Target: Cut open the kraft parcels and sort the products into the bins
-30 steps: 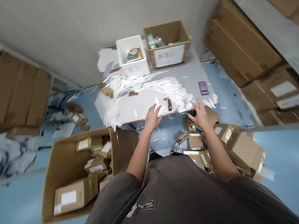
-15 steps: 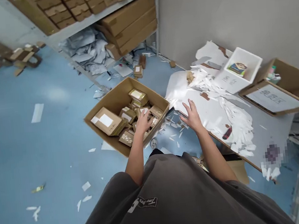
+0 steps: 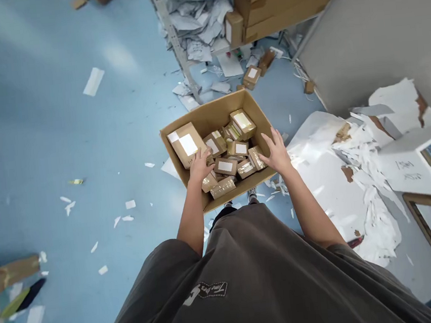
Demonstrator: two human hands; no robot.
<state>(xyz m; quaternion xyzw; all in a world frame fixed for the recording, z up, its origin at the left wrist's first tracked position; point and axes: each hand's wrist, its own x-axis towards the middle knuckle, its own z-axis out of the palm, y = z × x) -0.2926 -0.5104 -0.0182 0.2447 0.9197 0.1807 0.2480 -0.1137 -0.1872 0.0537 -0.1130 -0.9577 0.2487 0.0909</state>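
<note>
A large open cardboard box (image 3: 211, 112) stands in front of my feet, with several small brown parcels inside. My left hand (image 3: 201, 166) is over the box's left part, fingers spread, beside the largest parcel (image 3: 186, 143) with its white label; whether it touches that parcel I cannot tell. My right hand (image 3: 276, 151) is at the box's right side, fingers apart, near a taped parcel (image 3: 256, 157). Neither hand holds anything. A small parcel with a yellowish label (image 3: 243, 122) lies in the far right corner of the box.
On the right is a table (image 3: 420, 269) covered with white paper scraps, with a white foam box (image 3: 410, 163) on it. A shelf (image 3: 178, 43) with crumpled bags and long cartons stands ahead. Paper scraps litter the blue floor.
The view has swung left and down, so the box appears further right. My right hand has come from beside the table to the box's right side. My left hand is now nearer the large parcel.
</note>
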